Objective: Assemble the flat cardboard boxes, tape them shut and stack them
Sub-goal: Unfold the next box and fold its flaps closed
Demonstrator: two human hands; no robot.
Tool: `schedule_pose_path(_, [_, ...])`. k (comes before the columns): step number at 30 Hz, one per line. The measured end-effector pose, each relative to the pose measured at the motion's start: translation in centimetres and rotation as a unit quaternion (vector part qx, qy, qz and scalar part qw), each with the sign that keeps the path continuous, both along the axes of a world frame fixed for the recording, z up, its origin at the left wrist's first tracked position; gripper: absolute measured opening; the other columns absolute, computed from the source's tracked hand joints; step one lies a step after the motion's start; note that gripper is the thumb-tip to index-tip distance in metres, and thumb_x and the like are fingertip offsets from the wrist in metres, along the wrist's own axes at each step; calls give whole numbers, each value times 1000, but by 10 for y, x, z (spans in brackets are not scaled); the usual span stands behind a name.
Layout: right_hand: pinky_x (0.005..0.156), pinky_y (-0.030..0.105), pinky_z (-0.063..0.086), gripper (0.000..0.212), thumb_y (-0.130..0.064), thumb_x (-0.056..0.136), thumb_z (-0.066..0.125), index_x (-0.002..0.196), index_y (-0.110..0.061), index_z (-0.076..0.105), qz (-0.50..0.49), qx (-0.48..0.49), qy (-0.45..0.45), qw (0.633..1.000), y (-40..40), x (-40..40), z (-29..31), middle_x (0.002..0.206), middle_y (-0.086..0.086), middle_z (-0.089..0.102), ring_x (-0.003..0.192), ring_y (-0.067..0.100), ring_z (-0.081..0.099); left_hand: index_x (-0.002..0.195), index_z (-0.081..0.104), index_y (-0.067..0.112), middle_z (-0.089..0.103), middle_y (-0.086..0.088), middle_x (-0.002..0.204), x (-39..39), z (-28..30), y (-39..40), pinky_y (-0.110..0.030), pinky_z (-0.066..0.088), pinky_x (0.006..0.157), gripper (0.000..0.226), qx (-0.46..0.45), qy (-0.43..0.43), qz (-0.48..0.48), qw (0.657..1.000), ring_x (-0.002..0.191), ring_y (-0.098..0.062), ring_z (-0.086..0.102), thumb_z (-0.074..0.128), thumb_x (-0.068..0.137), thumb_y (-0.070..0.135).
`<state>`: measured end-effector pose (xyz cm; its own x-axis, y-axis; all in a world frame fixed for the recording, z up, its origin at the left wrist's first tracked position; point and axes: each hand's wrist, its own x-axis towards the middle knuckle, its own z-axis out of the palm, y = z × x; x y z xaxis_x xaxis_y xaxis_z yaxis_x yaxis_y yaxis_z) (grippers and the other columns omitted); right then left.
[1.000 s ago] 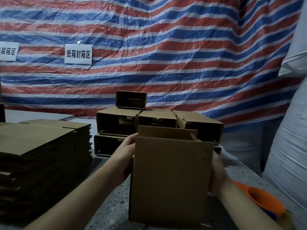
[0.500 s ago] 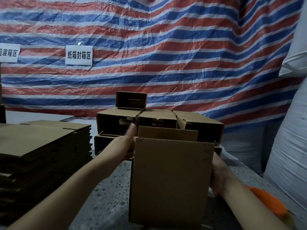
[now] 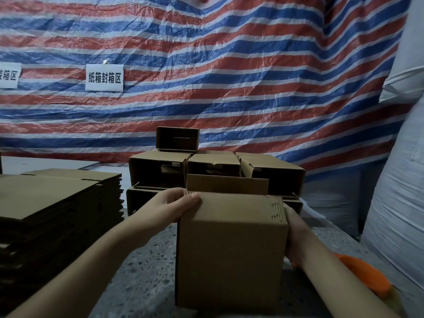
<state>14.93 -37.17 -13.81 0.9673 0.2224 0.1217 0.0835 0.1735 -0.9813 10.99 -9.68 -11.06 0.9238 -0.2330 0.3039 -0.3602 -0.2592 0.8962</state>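
Brown cardboard box (image 3: pixel 231 249) stands upright on the speckled desk (image 3: pixel 142 271). Left hand (image 3: pixel 169 207) grips its top-left corner; right hand (image 3: pixel 296 237) grips its right wall. At 11 o'clock, white sign (image 3: pixel 104 77) reads "纸箱封箱区".

Backdrop: a tarp (image 3: pixel 229 72) striped red, white and blue, hanging in creases across the whole rear. Two white signs are fixed to it at left: one sign (image 3: pixel 104 77) printed 纸箱封箱区, and a second sign (image 3: pixel 8 75) cut off by the frame edge. At right, a white woven sack (image 3: pixel 399 191) rises past the top of the frame. The table (image 3: pixel 146 267) has a speckled grey top.
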Motion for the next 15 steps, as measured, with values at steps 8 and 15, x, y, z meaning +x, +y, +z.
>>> schedule_pose_path(8, [89, 42, 50, 54, -64, 93, 44, 106, -24, 79, 1, 46, -14, 999, -5, -5, -3, 120, 15, 73, 110, 29, 71, 108, 50, 23, 64, -3, 111, 14, -11, -3, -24, 52, 71, 54, -103, 2, 50, 993, 94, -15, 66, 75, 63, 40])
schedule_pose_path(15, [77, 34, 60, 42, -37, 77, 68, 120, -35, 70, 60, 13, -80, 995, -8, -8, 7, 120, 14, 71, 106, 29, 71, 150, 23, 40, 50, 16, 114, 13, -8, -6, -18, 52, 71, 96, -122, 17, 39, 992, 104, -6, 60, 78, 71, 30])
